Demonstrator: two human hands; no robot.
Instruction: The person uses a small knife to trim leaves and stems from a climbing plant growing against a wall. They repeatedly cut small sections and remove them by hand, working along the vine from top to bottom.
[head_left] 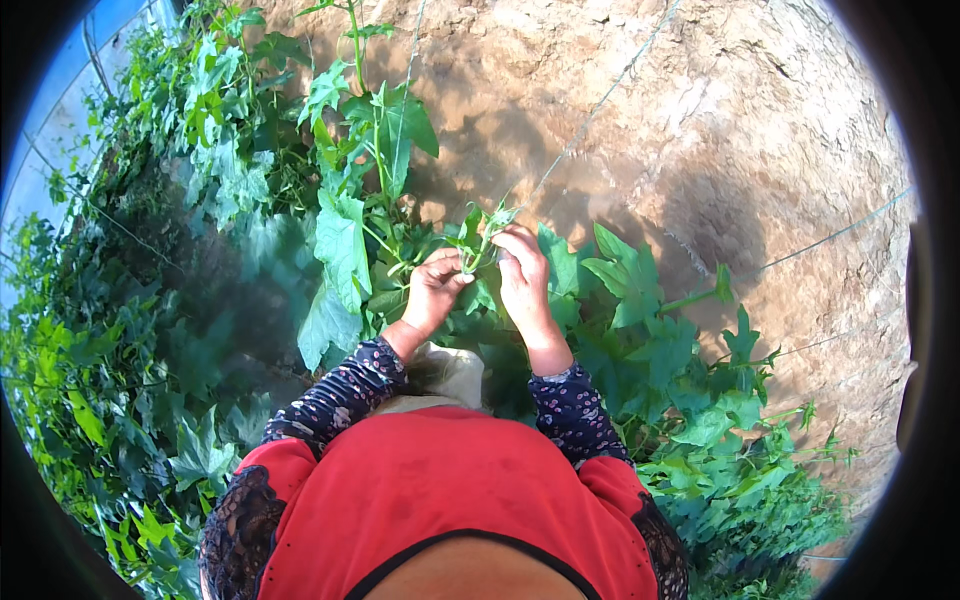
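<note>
Both my hands are raised together over a leafy vine growing near the earth wall. A young green vine shoot (487,240) with small leaves at its tip stands between them. Thumb and fingers of my left hand (434,291) are pinched on the lower part of the shoot. Higher up, my right hand (524,278) curls its fingers against the shoot's top, partly hiding it. A broad green leaf (342,250) hangs just left of my left hand. Below the hands, an off-white cloth-like thing (450,375) shows in front of my body.
A thin string (600,105) runs up from the shoot across the brown earth wall (800,130). Another string (840,234) crosses at the right. Dense vines (90,350) fill the left side, and more leafy plants (730,450) spread at lower right. Pale blue sheeting (60,140) lies at upper left.
</note>
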